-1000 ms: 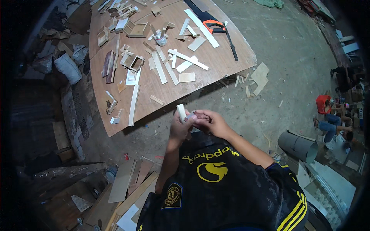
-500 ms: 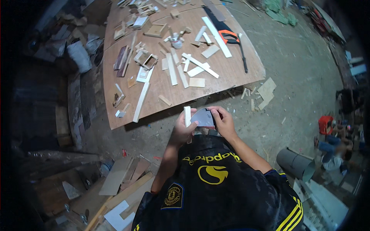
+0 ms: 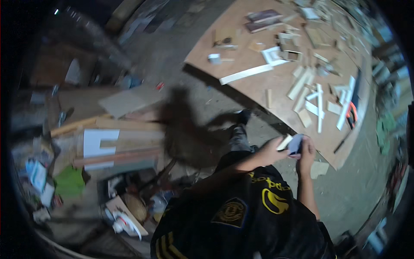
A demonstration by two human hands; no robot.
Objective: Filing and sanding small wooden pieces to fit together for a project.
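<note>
My left hand (image 3: 271, 150) is closed around a short pale wooden piece (image 3: 284, 142). My right hand (image 3: 307, 147) is closed on a thin, curved grey piece of sheet (image 3: 295, 142), dark on the back, beside the wood; its material is unclear. Both hands are just off the near edge of the wooden work table (image 3: 241, 97), which bears pale strips, small boxes (image 3: 292, 54) and a saw with an orange-and-black handle (image 3: 352, 112).
To the left lie leaning boards (image 3: 125, 105), a white notched panel (image 3: 92, 144), a green cloth (image 3: 69, 181) and clutter with a pale plank (image 3: 125, 216). My foot (image 3: 242, 116) stands on the concrete floor. Wood offcuts (image 3: 319, 169) lie below the table's right end.
The view has swung left, with more left-side clutter showing and the table shifted up and right. My hands now sit farther right in view, still holding the wood and grey sheet.
</note>
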